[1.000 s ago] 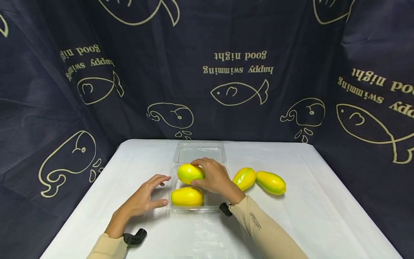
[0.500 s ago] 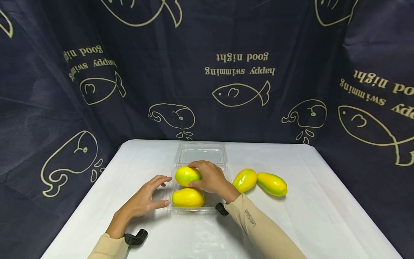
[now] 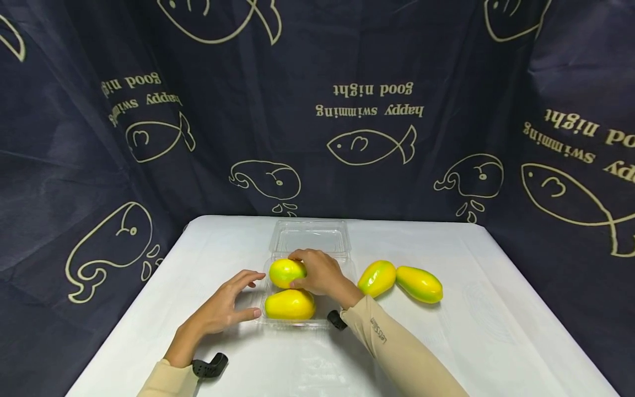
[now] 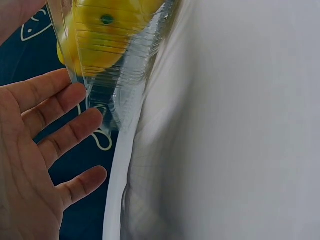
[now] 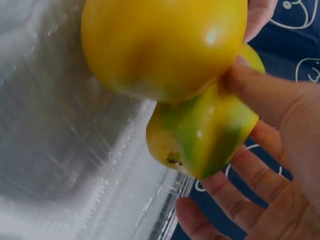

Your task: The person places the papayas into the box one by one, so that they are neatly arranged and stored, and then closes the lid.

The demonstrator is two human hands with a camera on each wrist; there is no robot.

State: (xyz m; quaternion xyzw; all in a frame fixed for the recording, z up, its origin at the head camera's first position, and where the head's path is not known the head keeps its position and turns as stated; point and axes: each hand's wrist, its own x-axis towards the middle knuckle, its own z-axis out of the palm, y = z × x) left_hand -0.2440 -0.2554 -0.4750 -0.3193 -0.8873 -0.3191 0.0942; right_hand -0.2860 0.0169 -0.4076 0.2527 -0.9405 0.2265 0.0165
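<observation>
My right hand (image 3: 321,273) grips a yellow-green papaya (image 3: 285,273) in the back part of a clear plastic clamshell box (image 3: 324,324). The right wrist view shows the thumb and fingers around that papaya (image 5: 200,135), its stem end bare. Directly in front of it, a second papaya (image 3: 290,305) lies lengthwise in the box's tray. My left hand (image 3: 223,306) is held at the box's left side with fingers and thumb spread, holding nothing. In the left wrist view its fingertips (image 4: 75,93) are close by the box wall; whether they touch it I cannot tell.
To the right of the box, two more papayas (image 3: 378,278) (image 3: 419,284) lie end to end on the white tablecloth (image 3: 476,342). The box's lid (image 3: 311,238) is folded back behind the tray. A dark printed curtain (image 3: 367,187) hangs beyond the table.
My right hand has lowered the gripped papaya slightly leftward and down into the back of the box, against the front papaya. The left hand has stayed nearly still; the head view has shifted slightly.
</observation>
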